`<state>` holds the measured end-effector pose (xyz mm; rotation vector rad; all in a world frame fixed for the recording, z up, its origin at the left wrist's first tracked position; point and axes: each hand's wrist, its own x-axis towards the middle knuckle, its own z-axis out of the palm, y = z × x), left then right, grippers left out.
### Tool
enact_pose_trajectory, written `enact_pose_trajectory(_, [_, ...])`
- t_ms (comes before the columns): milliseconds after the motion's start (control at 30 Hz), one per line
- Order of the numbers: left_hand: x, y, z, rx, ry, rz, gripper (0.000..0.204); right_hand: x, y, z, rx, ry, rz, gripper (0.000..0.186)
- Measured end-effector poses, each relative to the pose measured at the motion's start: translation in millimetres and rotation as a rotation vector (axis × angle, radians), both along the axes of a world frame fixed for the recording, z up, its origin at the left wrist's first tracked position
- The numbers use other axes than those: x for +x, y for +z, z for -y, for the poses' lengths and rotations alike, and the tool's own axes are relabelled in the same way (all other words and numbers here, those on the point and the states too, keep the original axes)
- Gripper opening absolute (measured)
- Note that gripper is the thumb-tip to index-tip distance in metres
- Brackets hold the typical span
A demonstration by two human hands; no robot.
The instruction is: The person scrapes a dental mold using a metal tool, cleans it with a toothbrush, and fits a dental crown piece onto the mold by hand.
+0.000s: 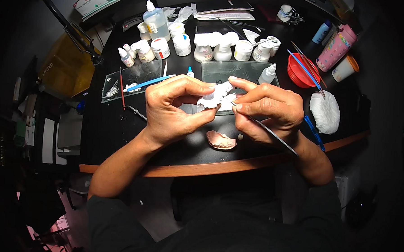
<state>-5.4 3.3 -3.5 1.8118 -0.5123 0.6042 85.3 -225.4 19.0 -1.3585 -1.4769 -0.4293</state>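
Observation:
My left hand (pixel 175 111) is closed on a white, irregular dental cast (pixel 214 96) above the middle of the desk. My right hand (pixel 270 111) grips a thin metal instrument (pixel 273 135) in a pinch, its tip at the cast and its shaft slanting down to the right. Its fingertips are close beside the cast; whether they also hold it I cannot tell. Below and between my hands a pink dental model (pixel 220 141) with pale teeth lies on the black desk, with a small pale piece (pixel 240 137) at its right.
Glass slabs (pixel 209 67) lie behind my hands, brushes (pixel 149 82) on the left one. Several jars (pixel 182 44) and bottles (pixel 156 27) line the back. At right are a red bowl (pixel 298 76), pink tumbler (pixel 331 53) and white pad (pixel 323 113). A wooden edge (pixel 223 164) borders the desk.

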Motion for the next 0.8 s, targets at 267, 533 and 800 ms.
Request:
enact_pose_trajectory(267, [-1.7,2.0,10.0,-0.326,-0.089,-0.224,0.032,-3.4,-0.5,-1.8,0.017,-0.054,-0.049,0.011])
enact_pose_trajectory(533, [-2.3,1.5,9.3,-0.403,-0.105,-0.269,0.033,-4.3,1.1,-0.5,0.016,-0.048,-0.055,0.011])
enact_pose_trajectory(800, [-0.5,4.1,7.5,-0.379,-0.107,-0.253,0.033,-1.8,2.8,3.6,-0.024,0.001,-0.078,0.016])
